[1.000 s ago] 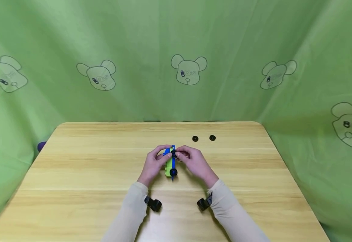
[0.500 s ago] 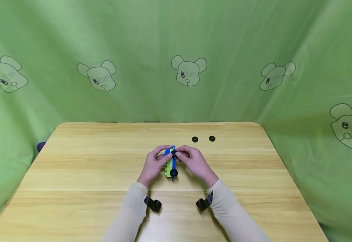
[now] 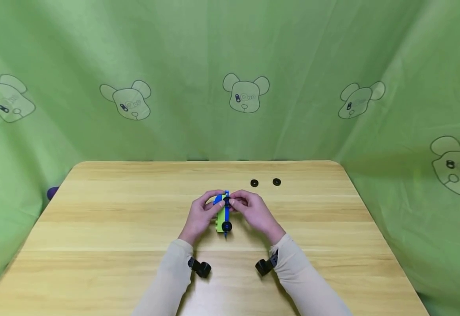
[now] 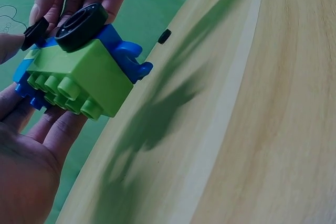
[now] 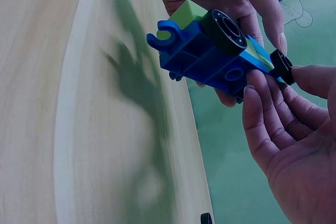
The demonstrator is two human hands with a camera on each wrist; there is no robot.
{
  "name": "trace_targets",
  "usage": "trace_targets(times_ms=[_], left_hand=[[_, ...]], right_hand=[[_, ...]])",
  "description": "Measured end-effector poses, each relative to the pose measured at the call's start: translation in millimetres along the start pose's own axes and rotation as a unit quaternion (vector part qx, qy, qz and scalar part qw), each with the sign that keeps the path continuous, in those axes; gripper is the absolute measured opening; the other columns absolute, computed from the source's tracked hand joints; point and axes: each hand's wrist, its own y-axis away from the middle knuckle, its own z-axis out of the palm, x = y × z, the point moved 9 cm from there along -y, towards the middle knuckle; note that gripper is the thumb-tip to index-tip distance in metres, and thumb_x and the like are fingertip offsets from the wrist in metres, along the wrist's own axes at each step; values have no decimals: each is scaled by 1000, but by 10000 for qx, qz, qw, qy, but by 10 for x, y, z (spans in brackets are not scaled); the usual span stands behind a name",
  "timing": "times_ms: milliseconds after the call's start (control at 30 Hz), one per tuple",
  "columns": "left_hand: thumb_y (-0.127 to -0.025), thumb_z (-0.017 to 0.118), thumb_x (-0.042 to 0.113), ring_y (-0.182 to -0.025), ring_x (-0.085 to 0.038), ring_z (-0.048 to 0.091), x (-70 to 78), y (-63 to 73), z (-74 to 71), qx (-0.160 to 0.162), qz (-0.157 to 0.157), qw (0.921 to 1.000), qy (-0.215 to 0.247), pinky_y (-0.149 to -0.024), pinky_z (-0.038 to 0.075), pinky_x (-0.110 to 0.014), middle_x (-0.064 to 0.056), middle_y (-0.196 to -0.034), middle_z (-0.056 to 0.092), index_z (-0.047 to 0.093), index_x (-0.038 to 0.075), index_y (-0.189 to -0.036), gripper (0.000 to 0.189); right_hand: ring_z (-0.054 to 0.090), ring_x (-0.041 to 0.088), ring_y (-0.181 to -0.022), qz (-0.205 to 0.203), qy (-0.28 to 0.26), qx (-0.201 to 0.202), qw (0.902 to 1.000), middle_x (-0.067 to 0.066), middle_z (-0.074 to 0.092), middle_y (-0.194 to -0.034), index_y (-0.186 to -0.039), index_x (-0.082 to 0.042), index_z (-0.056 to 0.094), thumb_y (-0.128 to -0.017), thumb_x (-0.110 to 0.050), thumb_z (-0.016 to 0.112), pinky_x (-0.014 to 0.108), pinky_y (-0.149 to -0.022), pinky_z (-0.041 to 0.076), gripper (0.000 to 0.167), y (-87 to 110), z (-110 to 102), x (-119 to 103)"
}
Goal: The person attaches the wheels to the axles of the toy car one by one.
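Observation:
A toy car (image 3: 221,214) of lime-green bricks on a blue base with a hook at one end is held up above the table, its side turned upward. My left hand (image 3: 200,213) grips the green and blue end, fingers behind it and thumb at a black wheel (image 5: 282,66). My right hand (image 3: 255,213) pinches at that same wheel; its thumb presses the outer face while its fingers lie along the blue underside (image 5: 205,69). Another black wheel (image 3: 226,226) sits on the car near the hook (image 5: 167,35), untouched by either hand.
Two loose black wheels (image 3: 254,183) lie on the wooden table (image 3: 115,219) beyond my right hand. Green curtains (image 3: 182,131) with printed bear heads surround the back and sides. A purple object (image 3: 52,193) shows past the left table edge.
Both hands and the toy car hold nearly the same place, with thumbs still at the far wheel. The whole head view has shifted slightly.

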Motion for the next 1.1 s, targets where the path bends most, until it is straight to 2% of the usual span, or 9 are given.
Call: trace_targets(times_ms=[167, 400, 567, 800, 933, 967, 1100], left_hand=[[-95, 67, 20, -99, -29, 68, -5, 3, -15, -17, -36, 10000, -63, -76, 59, -37, -19, -116, 67, 62, 12, -129, 35], [-96, 66, 20, -98, -28, 68, 23, 4, -8, -52, 26, 9999, -110, -78, 58, -43, -19, -115, 67, 61, 10, -130, 36], [-97, 65, 19, -97, -28, 68, 14, 15, 3, -96, -112, 9997, -182, -79, 57, -47, -21, -115, 67, 60, 8, -132, 37], [-99, 60, 11, -99, -27, 68, 43, 26, 31, -183, -312, 9992, -143, -87, 50, -60, -23, -119, 65, 54, 2, -136, 39], [-98, 62, 13, -96, -26, 68, 42, 21, 43, -115, -270, 9994, -192, -84, 52, -59, -22, -115, 66, 56, 3, -135, 38], [-98, 63, 14, -96, -26, 68, 4, 3, 37, -89, -259, 9994, -189, -84, 52, -58, -21, -115, 67, 57, 4, -135, 38], [-97, 65, 18, -96, -26, 68, 10, -1, 45, -44, -126, 9996, -268, -81, 55, -53, -19, -114, 67, 60, 6, -131, 37]], right_hand=[[66, 36, -91, -2, -18, -44, 10000, 12, 66, -95, -114, 7, 62, -99, -8, 59, 43, -85, 55, 22, -7, 9, 4], [65, 40, -92, -45, -156, -90, 9998, 13, 66, -94, -113, 8, 62, -99, -7, 58, 51, -88, 53, 21, -16, 19, 5], [65, 40, -91, -21, -165, -98, 9998, 13, 66, -94, -112, 7, 62, -99, -6, 57, 52, -87, 52, 20, -3, 22, 31], [65, 41, -91, -50, -282, -154, 9995, 14, 66, -94, -113, 9, 61, -99, -5, 56, 52, -87, 52, 20, 16, 22, 7], [66, 39, -90, -79, -246, -151, 9996, 15, 66, -94, -113, 9, 60, -99, -4, 56, 49, -85, 54, 20, 18, 7, 0], [66, 38, -89, -113, -214, -149, 9996, 14, 66, -94, -113, 9, 61, -99, -5, 56, 47, -84, 55, 20, 5, 3, 37], [66, 39, -90, -100, -293, -181, 9994, 16, 66, -95, -113, 10, 60, -99, -5, 56, 46, -84, 55, 20, 2, -9, 57]])
